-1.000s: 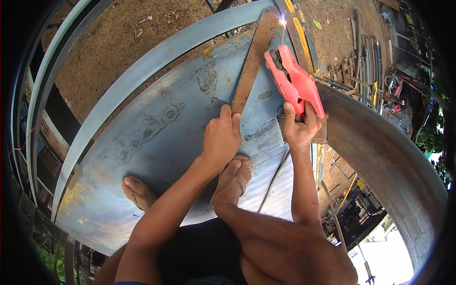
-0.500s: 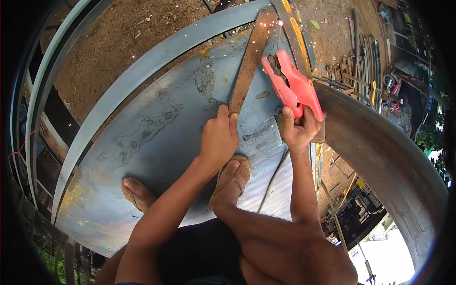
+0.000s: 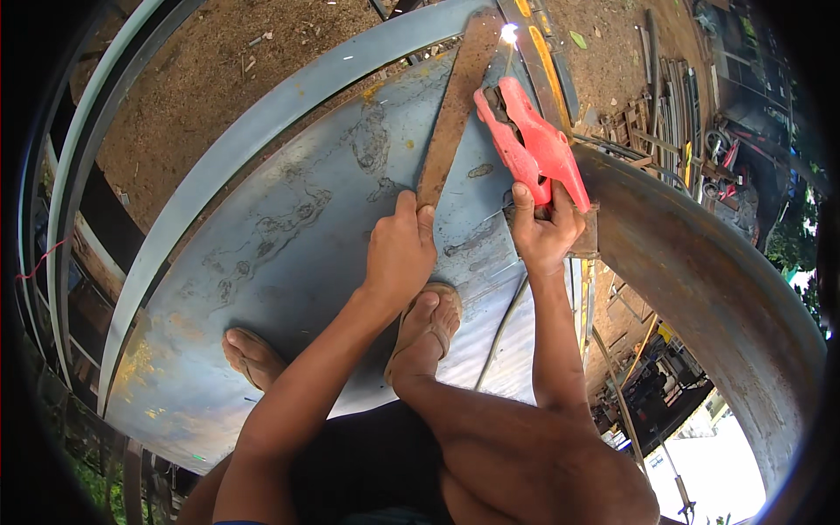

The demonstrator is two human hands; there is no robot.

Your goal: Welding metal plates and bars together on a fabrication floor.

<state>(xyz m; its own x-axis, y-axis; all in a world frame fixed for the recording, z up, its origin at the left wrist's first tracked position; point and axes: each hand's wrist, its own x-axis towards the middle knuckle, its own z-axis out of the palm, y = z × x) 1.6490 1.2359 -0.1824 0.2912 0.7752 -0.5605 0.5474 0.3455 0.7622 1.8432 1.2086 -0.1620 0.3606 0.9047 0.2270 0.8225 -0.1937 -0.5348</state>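
Note:
My left hand (image 3: 400,249) is closed round the near end of a rusty flat metal bar (image 3: 457,105). The bar slants up and away across a grey steel plate (image 3: 350,227), its far end at the curved rim. In my right hand (image 3: 546,229) is a red electrode holder (image 3: 535,144), gripped by its handle end. A thin welding rod (image 3: 510,63) sticks out of the holder's jaws. At the rod's tip a bright arc (image 3: 509,33) glows beside the bar's far end, next to an upright (image 3: 535,66) with yellow marks.
A curved grey steel strip (image 3: 254,127) runs round the plate's far left edge. To the right bends a thick rusty pipe (image 3: 700,254). My sandalled feet (image 3: 427,328) stand on the plate, near a cable (image 3: 505,332). Metal lengths (image 3: 674,105) lie on the ground below.
The electrode holder has shifted slightly up and left. A steady bright arc now shows at the rod tip, where scattered sparks flew before. My left hand and the bar have moved slightly left.

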